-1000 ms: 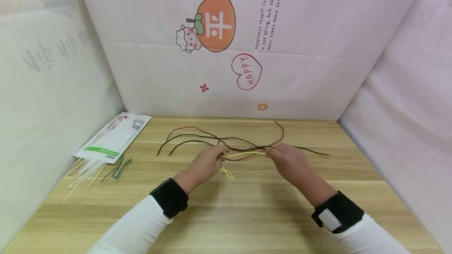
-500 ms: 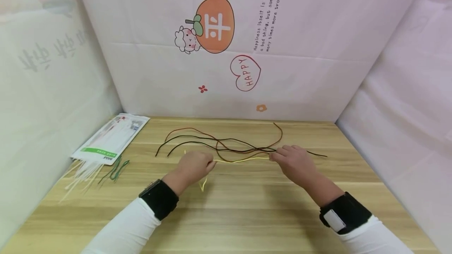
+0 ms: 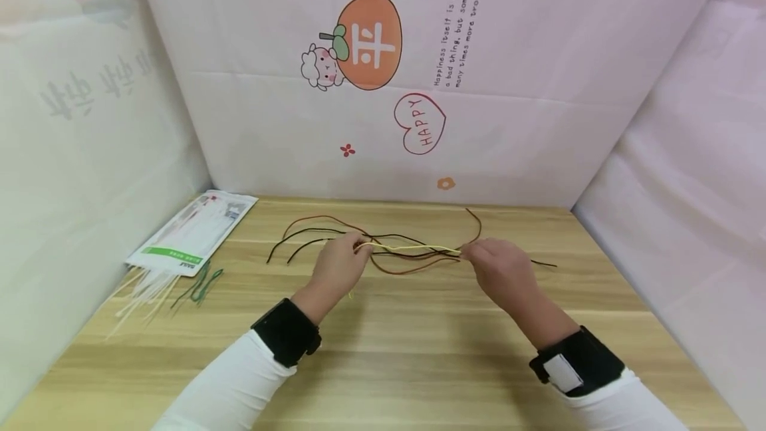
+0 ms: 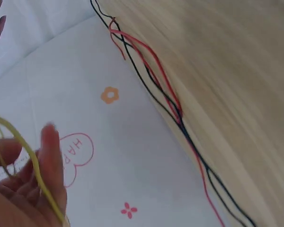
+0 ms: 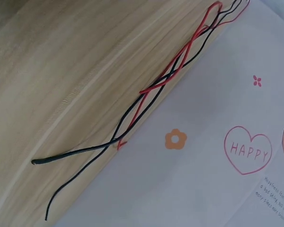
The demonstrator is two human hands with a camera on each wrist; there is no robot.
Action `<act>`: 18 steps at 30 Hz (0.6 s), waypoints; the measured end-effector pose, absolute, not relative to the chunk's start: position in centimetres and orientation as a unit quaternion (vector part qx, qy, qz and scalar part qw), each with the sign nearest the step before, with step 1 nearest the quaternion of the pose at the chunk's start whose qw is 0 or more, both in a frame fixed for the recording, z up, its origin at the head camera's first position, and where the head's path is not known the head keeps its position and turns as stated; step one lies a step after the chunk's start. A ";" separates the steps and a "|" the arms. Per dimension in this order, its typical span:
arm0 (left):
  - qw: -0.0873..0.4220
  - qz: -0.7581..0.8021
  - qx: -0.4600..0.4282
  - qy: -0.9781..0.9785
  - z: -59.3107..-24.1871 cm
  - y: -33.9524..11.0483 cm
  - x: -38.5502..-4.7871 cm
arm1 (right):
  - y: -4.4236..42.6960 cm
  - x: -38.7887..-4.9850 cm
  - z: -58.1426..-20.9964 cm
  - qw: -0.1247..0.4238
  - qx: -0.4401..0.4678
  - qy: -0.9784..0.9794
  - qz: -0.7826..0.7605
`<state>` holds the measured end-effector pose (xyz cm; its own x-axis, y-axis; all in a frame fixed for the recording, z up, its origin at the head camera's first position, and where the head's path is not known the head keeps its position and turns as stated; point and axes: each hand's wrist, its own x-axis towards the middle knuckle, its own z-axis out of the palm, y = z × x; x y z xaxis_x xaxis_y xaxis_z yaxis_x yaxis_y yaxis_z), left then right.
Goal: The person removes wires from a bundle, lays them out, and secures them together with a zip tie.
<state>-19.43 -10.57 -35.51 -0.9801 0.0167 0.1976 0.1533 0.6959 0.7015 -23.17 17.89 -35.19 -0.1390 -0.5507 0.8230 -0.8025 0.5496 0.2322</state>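
Observation:
A thin yellow cord (image 3: 413,247) spans the gap between my two hands above the table. My left hand (image 3: 338,266) holds one side of it, and a short bit of cord hangs below. In the left wrist view the yellow cord (image 4: 26,146) runs across the curled fingers. My right hand (image 3: 501,270) pinches the other side between thumb and fingers; the right wrist view does not show that hand. Beneath the yellow cord, black cords (image 3: 311,229) and a red cord (image 3: 413,273) lie loosely crossed on the table. My hands hide parts of them.
At the left of the wooden table (image 3: 395,364) lies a white packet (image 3: 191,231) with a green stripe. White strips (image 3: 140,291) stick out from under it, beside a bundle of green cord (image 3: 200,288). A printed white cloth (image 3: 269,118) hangs behind the table, with more along both sides.
My left hand went left, pulling the yellow cord longer, then came up and back a little to the right. The cord now sits higher over the other cords. The right hand hardly moved.

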 end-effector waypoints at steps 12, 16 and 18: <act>0.069 -0.254 -0.115 -0.958 -35.4 -11.4 -18.4 | 18.8 -23.2 -34.6 0.446 0.489 -0.747 0.072; 0.041 -0.308 -0.092 -0.946 -35.3 -10.9 -18.9 | 18.9 -23.3 -35.0 0.426 0.490 -0.756 0.082; 0.032 -0.376 -0.097 -0.921 -36.0 -10.9 -19.8 | 18.9 -23.3 -35.2 0.410 0.491 -0.765 0.081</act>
